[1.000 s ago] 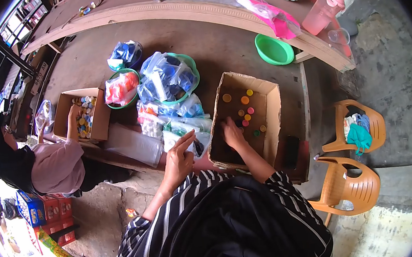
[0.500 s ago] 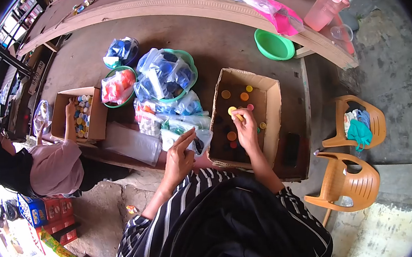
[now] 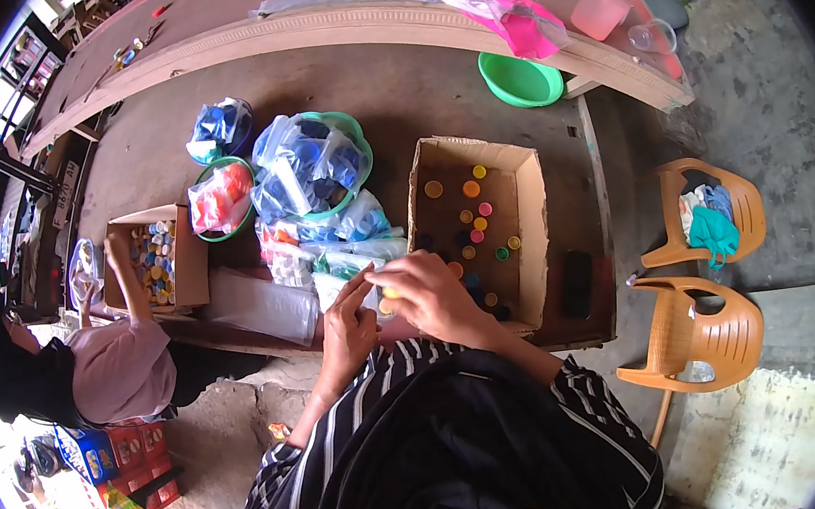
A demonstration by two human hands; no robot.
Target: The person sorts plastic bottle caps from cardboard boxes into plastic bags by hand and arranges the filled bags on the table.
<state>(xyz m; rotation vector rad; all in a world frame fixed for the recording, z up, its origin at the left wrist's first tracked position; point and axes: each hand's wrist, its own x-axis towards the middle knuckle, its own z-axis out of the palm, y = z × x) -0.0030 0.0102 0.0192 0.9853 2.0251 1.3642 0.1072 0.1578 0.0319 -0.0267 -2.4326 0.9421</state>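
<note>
My right hand (image 3: 437, 296) is closed around yellow bottle caps (image 3: 390, 294), just left of the open cardboard box. Against its fingertips lies my left hand (image 3: 348, 328), its fingers pressed together; whatever they hold, if anything, is hidden. Inside the cardboard box (image 3: 536, 231) several loose round caps are scattered, among them an orange cap (image 3: 471, 189), a pink cap (image 3: 485, 209) and a green cap (image 3: 502, 254). Beyond my left hand lie filled clear plastic bags (image 3: 372, 250) of coloured caps.
Bags of blue caps (image 3: 304, 166) fill a green basin; orange ones (image 3: 221, 200) sit in another. A co-worker (image 3: 121, 364) reaches into a second box (image 3: 192, 267) of caps. Flat plastic bags (image 3: 259, 305) lie between us. A dark phone-like object (image 3: 578, 284) is right of my box.
My right hand has come out of the cardboard box, leftward, with yellow caps, and now meets my left hand. The co-worker's hand has shifted slightly at the second box.
</note>
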